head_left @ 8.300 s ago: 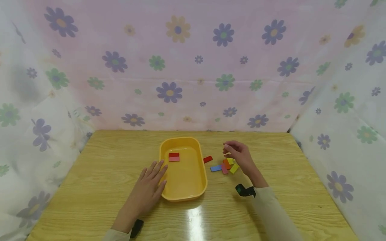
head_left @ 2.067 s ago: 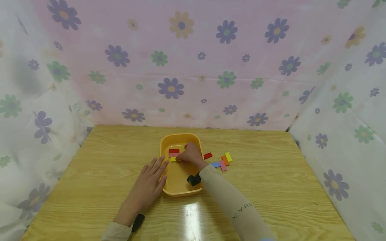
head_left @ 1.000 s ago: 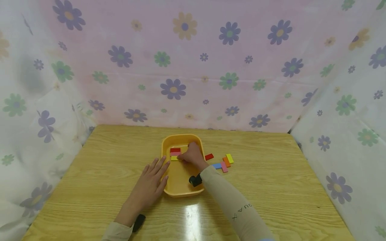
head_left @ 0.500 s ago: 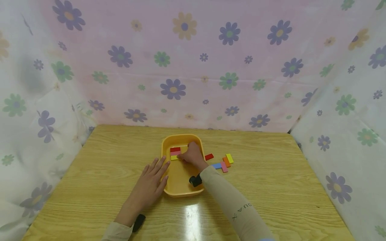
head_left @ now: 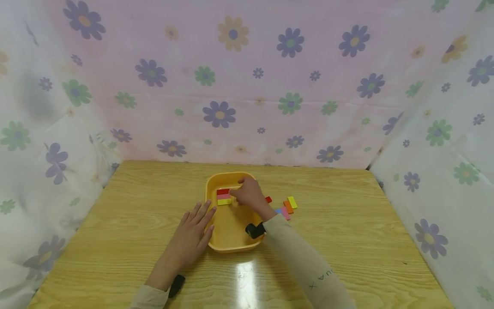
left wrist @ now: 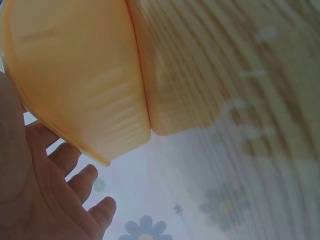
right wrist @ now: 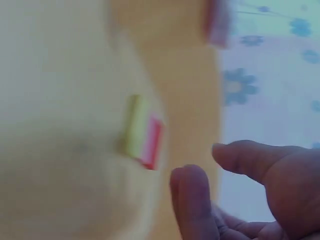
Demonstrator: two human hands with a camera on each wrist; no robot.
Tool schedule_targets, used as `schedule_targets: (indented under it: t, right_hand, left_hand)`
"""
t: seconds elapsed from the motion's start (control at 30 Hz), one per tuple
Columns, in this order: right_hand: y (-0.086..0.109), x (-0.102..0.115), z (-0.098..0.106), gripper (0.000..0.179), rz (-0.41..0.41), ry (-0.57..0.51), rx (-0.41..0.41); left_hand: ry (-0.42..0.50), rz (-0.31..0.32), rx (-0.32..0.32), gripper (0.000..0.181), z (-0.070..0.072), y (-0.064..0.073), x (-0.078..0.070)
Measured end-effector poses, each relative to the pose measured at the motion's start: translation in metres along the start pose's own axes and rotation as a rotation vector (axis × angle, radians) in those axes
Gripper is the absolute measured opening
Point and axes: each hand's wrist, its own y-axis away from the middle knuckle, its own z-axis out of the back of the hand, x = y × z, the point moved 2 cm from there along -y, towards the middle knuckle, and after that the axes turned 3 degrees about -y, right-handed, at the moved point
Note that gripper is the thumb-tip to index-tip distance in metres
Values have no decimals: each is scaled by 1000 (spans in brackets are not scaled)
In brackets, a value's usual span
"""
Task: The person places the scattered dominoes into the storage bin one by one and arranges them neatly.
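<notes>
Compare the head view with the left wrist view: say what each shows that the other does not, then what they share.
Only the head view: the right hand, three blocks inside the yellow tray, and more blocks on the table.
Only the left wrist view: the palm side of the left hand, and the outside of the tray wall beside it.
Both: the tray, the left hand at its edge, the table and the flowered cloth.

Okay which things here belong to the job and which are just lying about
Likely in the job:
yellow tray
row of three blocks inside it
loose blocks beside it

Likely just surroundings:
flowered cloth
table
black wrist devices
</notes>
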Motion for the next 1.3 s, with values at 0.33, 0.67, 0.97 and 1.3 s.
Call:
schedule_targets:
  t: [0.33, 0.67, 0.97, 1.3]
  right_hand:
    - [19, -9, 52, 27, 367, -191, -29]
    - [37, -90, 98, 25, 391, -231, -97]
    - [40, -132, 129, 28, 379, -39, -116]
    - [37, -140, 137, 48, 392, 197, 64]
  left_hand:
    - [12, 3, 7, 53, 2, 0, -2]
    - [-5, -10, 14, 54, 4, 1, 0]
    - [-13, -19, 13, 53, 4, 1, 0]
    - [-11, -23, 11, 52, 4, 2, 0]
